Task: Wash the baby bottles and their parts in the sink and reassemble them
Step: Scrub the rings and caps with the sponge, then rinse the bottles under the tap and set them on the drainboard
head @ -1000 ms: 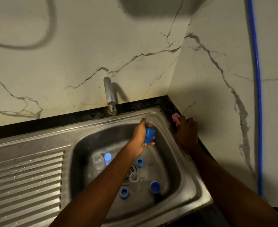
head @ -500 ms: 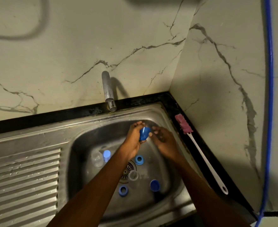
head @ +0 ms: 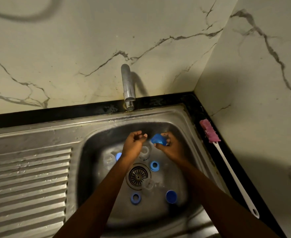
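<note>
Over the steel sink point(head: 177, 121), my right hand point(head: 171, 146) grips a blue bottle cap point(head: 158, 139). My left hand point(head: 134, 143) hovers just left of it, fingers curled with nothing in them. On the sink floor lie two blue screw rings point(head: 154, 166) point(head: 135, 198), a blue cap point(head: 171, 196), a clear bottle with a blue part point(head: 109, 159) at the left, and clear pieces point(head: 144, 152) point(head: 148, 184) near the drain point(head: 138, 176).
The tap point(head: 127, 86) stands at the back rim, with no water visible. A white-handled bottle brush with a pink head point(head: 210, 131) lies on the black ledge at the right. A ribbed draining board point(head: 26, 177) fills the left. Marble walls meet in a corner.
My right hand left the brush on the ledge and came over the sink. The blue cap passed from my left hand to my right hand.
</note>
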